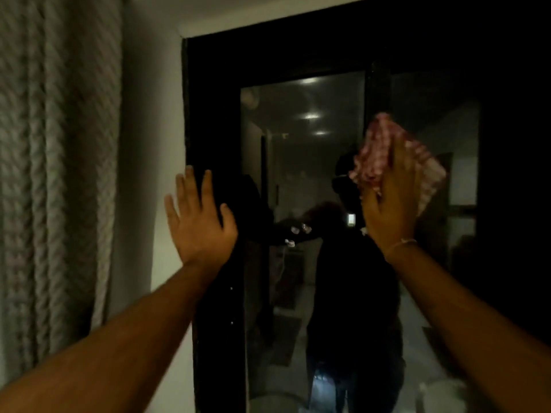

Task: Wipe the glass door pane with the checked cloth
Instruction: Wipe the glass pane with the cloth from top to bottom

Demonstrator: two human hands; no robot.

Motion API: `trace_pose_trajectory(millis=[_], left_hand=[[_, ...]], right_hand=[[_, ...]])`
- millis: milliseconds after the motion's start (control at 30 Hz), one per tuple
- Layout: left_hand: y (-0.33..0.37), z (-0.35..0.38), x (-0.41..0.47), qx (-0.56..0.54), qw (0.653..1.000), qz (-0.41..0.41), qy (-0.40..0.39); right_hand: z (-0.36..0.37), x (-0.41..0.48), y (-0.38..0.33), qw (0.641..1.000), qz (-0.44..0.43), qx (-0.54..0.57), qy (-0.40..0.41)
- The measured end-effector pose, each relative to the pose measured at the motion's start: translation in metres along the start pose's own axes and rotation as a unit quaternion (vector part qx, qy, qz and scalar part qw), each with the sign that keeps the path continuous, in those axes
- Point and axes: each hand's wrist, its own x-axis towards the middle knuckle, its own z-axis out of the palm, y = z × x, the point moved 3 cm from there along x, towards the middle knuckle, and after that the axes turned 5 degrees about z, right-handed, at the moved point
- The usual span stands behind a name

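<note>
A dark glass door pane [301,162] fills the middle of the view and mirrors the room and a person. My right hand [390,204] lies flat against the pane with the red-and-white checked cloth [372,150] pressed under its fingers; the cloth sticks out above and to both sides of the hand. My left hand [199,219] is spread flat with fingers apart on the black door frame [214,114] at the pane's left edge and holds nothing.
A pale textured curtain [56,162] hangs at the far left. Between the curtain and the frame runs a strip of white wall [149,144]. A second dark pane [432,129] lies behind and to the right of the cloth.
</note>
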Motion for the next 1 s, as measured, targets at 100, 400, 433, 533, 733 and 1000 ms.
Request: trace_pose_trajectory(millis=[100, 400, 433, 533, 733, 1000], left_hand=[[-0.036, 0.007, 0.006, -0.004, 0.999, -0.012, -0.034], [-0.045, 0.042, -0.001, -0.049, 0.998, 0.035, 0.026], [-0.048, 0.046, -0.001, -0.044, 0.998, 0.042, 0.029], [-0.049, 0.048, -0.001, -0.036, 0.997, 0.055, 0.039], [-0.048, 0.047, -0.003, -0.055, 0.995, 0.069, 0.043], [-0.049, 0.049, -0.003, -0.075, 0.993, 0.069, 0.051]], right_hand=[[0.037, 0.016, -0.04, 0.974, -0.136, -0.139, -0.118], [0.074, -0.151, -0.015, 0.863, -0.354, -0.239, -0.269], [0.065, -0.198, -0.003, 0.832, -0.399, -0.242, -0.301], [0.029, -0.28, 0.02, 0.801, -0.424, -0.228, -0.357], [0.045, -0.142, -0.006, 0.806, -0.427, -0.282, -0.297], [0.062, 0.117, -0.073, 0.879, -0.298, -0.341, -0.148]])
